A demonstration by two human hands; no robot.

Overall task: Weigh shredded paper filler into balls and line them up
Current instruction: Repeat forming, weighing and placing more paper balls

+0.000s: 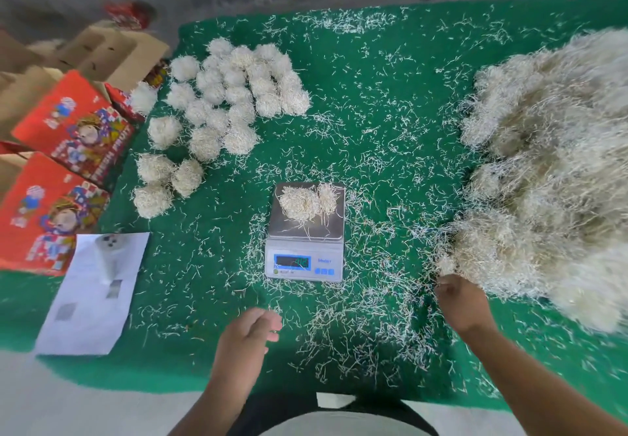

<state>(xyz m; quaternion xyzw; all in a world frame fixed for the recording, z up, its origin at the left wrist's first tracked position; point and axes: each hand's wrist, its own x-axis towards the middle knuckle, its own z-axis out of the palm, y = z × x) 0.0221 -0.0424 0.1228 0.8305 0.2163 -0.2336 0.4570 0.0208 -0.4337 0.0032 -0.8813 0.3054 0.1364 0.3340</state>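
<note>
Right hand (pixel 460 303) pinches into the near edge of the big heap of pale shredded paper filler (pixel 550 170); left hand (pixel 249 337) hovers loosely curled, empty. Ahead between them, a small wad (pixel 306 202) sits on the grey digital scale (pixel 306 259). Featherlight, springy, sheds strands: gather it in cupped fingers.

Digital scales: 1, small grey digital kitchen scale with steel platter (pixel 304 259)
Clumps on platter: 2, cream shredded-paper tufts (pixel 307 202), touching
Finished balls: roughly 30, round cream shredded-paper balls (pixel 217 102), packed too tight for an exact count
Loose heaps: 1, big pale shredded-paper pile (pixel 550 170)
Printed boxes: 2 clear, red cartoon-print cardboard boxes (pixel 73 126)
Paper sheets: 1, white printed sheet (pixel 93 294)
Hands: 2
</note>
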